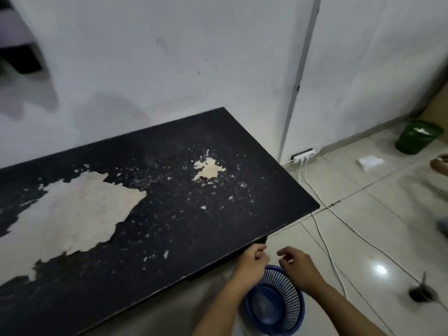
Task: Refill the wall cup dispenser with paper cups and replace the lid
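Hands over a round blue slotted plastic basket (pixel 276 304) on glossy floor tiles (pixel 378 238), left hand (pixel 252 260) and right hand (pixel 297 263) both loosely curled, holding nothing, beside the corner of a black tabletop (pixel 194 214) with peeled pale patches, cups and dispenser out of sight.

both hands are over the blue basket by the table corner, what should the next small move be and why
Probably turn up and left, toward the blurred fixture on the wall. Both the left hand and right hand look empty, fingers loosely curled above the blue basket. No cups or lid show on the black table, so nothing here is left to pick up.
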